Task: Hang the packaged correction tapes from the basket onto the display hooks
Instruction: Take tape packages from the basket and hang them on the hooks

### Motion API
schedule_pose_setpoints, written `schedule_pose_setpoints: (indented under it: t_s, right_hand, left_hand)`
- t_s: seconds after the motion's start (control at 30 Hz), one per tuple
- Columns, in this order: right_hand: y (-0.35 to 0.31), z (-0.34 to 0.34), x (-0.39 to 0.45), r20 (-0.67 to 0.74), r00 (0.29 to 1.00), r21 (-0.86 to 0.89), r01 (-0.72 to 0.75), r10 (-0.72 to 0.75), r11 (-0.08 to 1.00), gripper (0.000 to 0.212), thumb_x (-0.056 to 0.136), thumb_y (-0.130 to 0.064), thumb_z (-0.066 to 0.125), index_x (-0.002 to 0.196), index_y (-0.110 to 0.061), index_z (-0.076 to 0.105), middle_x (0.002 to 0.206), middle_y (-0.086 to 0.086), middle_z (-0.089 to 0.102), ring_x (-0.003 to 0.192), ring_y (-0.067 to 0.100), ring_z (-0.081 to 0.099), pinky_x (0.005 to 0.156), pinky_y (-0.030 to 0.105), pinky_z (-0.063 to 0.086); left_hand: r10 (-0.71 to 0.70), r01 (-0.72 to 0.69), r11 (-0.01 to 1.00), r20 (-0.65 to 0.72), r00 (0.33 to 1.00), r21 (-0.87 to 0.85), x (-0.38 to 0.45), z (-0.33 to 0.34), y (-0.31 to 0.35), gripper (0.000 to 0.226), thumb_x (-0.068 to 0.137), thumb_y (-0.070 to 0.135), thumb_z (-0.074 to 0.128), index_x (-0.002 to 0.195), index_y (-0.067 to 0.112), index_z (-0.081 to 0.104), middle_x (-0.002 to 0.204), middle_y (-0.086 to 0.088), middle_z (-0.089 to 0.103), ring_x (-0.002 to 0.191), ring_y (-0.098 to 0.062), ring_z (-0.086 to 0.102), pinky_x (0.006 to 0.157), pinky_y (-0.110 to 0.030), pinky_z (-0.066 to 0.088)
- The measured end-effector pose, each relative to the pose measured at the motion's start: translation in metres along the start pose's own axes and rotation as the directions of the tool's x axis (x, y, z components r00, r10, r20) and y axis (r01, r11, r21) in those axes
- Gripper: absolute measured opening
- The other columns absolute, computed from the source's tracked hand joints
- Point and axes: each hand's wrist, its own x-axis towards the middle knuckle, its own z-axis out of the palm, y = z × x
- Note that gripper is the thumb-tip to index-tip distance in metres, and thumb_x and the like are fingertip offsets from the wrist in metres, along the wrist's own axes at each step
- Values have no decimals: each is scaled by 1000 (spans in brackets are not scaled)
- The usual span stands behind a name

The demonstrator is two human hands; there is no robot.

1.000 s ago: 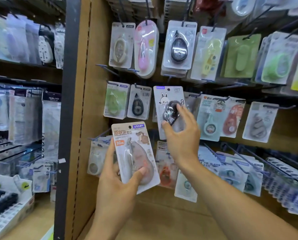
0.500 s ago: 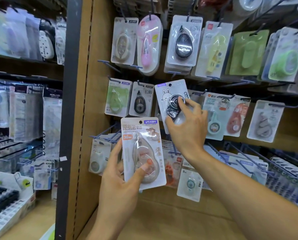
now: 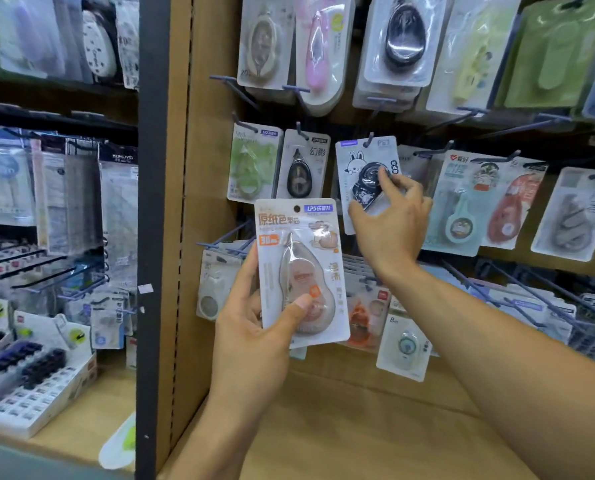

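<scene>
Fingers (image 3: 382,176) now higher on the hooked rabbit pack (image 3: 353,161).

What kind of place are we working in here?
Most likely a stationery shop aisle: packaged correction tapes hang on display hooks across a pegboard wall, beside shelves of other boxed stationery.

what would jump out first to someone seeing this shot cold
Centre frame, the left hand holds up an orange-lettered correction tape pack, thumb pressed on its clear blister. Just above and to the right, the right hand pinches a rabbit-print pack that is on a display hook. Behind both, the brown pegboard wall is crowded with rows of other hanging packs.
</scene>
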Motion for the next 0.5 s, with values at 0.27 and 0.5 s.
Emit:
schedule_pose_setpoints:
  t_s: [0.27, 0.5]
  right_hand:
    - [9, 38, 68, 216, 969, -281, -54, 118, 958, 66, 84, -35, 79, 144, -30, 51, 147, 5, 40, 134, 34, 36, 109, 50, 40]
    - [6, 34, 41, 234, 972, -163, 14, 25, 987, 59, 86, -20, 74, 141, -30, 54, 148, 4, 42, 139, 28, 32, 115, 42, 33]
  left_hand:
    - [-29, 29, 1000, -12, 1000, 2, 6, -4, -7, 70, 87, 4, 76, 121, 62, 55, 114, 17, 78, 105, -8, 75, 87, -38, 63]
    - [-30, 30, 999, -22, 999, -13, 8, -4, -11, 69, 88, 0, 75, 122, 57, 58, 114, 15, 78, 105, -9, 76, 86, -36, 65]
